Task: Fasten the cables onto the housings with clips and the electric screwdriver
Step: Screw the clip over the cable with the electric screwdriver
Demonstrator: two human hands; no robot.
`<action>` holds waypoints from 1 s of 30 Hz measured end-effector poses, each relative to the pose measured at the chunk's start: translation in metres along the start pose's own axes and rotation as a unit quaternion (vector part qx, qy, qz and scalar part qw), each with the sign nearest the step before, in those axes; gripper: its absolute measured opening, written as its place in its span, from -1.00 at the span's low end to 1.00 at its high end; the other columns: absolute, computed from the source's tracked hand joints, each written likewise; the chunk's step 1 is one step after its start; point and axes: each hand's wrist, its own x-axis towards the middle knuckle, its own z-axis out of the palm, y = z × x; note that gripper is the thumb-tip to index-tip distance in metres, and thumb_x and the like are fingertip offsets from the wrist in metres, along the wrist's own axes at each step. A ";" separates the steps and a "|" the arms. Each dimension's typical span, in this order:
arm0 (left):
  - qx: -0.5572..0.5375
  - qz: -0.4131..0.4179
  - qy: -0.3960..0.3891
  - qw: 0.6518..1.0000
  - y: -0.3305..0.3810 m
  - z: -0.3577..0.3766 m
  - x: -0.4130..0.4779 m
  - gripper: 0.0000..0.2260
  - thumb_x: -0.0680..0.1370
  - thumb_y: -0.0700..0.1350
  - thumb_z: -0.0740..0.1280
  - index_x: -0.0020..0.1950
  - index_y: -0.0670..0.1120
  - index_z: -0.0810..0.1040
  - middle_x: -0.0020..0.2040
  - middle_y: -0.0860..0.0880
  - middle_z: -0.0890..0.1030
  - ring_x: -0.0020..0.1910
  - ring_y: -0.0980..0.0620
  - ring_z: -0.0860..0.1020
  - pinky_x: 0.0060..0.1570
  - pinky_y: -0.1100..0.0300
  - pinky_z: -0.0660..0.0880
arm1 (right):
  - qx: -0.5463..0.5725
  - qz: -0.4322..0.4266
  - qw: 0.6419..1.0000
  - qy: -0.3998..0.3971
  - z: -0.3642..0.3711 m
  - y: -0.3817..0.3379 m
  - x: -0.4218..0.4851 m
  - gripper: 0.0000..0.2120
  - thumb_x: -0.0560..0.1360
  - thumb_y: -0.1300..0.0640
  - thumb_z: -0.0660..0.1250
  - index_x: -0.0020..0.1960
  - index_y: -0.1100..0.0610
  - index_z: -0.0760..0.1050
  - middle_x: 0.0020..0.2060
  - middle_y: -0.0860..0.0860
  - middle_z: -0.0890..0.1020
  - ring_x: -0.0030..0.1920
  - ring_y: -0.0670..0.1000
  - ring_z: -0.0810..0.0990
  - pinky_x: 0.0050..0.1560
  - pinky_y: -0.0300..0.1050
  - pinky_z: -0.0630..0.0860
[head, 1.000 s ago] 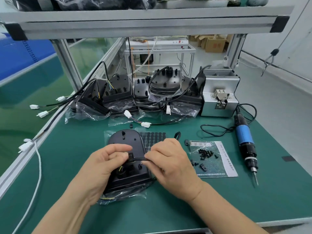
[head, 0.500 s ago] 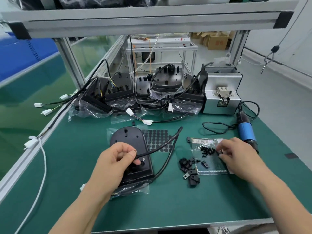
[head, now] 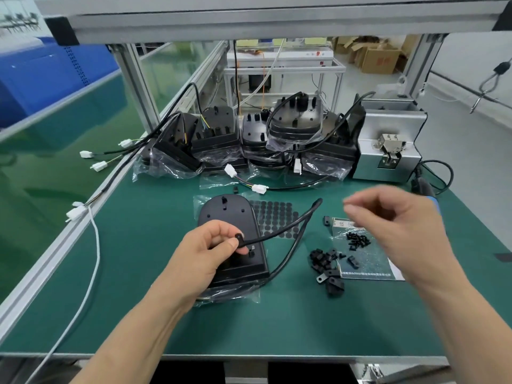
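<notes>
Head view: the right hand (head: 396, 231) has left the bag of screws (head: 358, 241) near the bench's right edge, where it was picking half a second ago. It now hangs raised above the bag, smeared by motion. Its fingers are curled, thumb and forefinger drawn together; whether a screw sits between them I cannot tell. The left hand (head: 205, 253) has stayed put, thumb and forefinger pinching the clip (head: 238, 236) on the cable (head: 279, 231), over the near end of the housing (head: 230, 214) at the middle of the bench (head: 155, 245). The cable arcs toward the far edge and loops back along the housing's right side. Loose clips (head: 325, 263) lie just left of the bag. The electric screwdriver (head: 421, 187) lies toward the far right corner, mostly hidden behind the raised hand.

To do this step well, I judge the clip's eye should sit squarely over its hole in the housing, pressed flat, before any screw goes in. The cable looks springy, so the left pinch should hold until the driver has seated the screw.
</notes>
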 end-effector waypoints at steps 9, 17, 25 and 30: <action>-0.039 0.001 0.031 0.999 0.001 0.007 -0.003 -0.93 0.56 -0.22 0.40 -0.06 -0.22 0.59 -0.17 -0.13 0.73 -0.19 0.05 0.67 -0.09 0.17 0.53 | -0.060 -0.027 0.943 -0.328 0.106 -0.069 0.014 -0.92 0.41 0.27 0.48 -0.19 0.11 0.68 -0.37 0.01 0.68 -0.37 -0.13 0.56 -0.29 -0.26 0.50; -0.033 0.004 0.051 0.998 -0.002 0.008 -0.006 -0.92 0.57 -0.25 0.40 -0.10 -0.11 0.62 -0.20 -0.07 0.74 -0.18 0.04 0.69 -0.03 0.06 0.59 | -0.036 0.025 0.955 -0.293 0.108 -0.044 0.013 -0.93 0.38 0.20 0.54 -0.24 0.06 0.69 -0.36 -0.07 0.69 -0.35 -0.19 0.58 -0.25 -0.33 0.49; -0.043 0.008 0.049 0.998 -0.003 0.007 -0.005 -0.90 0.58 -0.30 0.36 -0.07 -0.13 0.62 -0.20 -0.08 0.74 -0.17 0.06 0.69 0.01 0.11 0.56 | -0.052 0.017 0.965 -0.256 0.113 -0.035 0.009 -0.90 0.42 0.19 0.51 -0.23 0.03 0.67 -0.35 -0.11 0.68 -0.29 -0.17 0.60 -0.16 -0.29 0.51; -0.038 0.038 0.066 0.996 -0.008 0.010 -0.008 -0.89 0.57 -0.32 0.36 -0.03 -0.12 0.57 -0.24 -0.08 0.73 -0.16 0.08 0.71 -0.01 0.12 0.53 | -0.068 0.050 0.954 -0.288 0.116 -0.035 0.014 -0.90 0.40 0.18 0.52 -0.18 0.03 0.62 -0.36 -0.10 0.66 -0.32 -0.17 0.57 -0.17 -0.21 0.51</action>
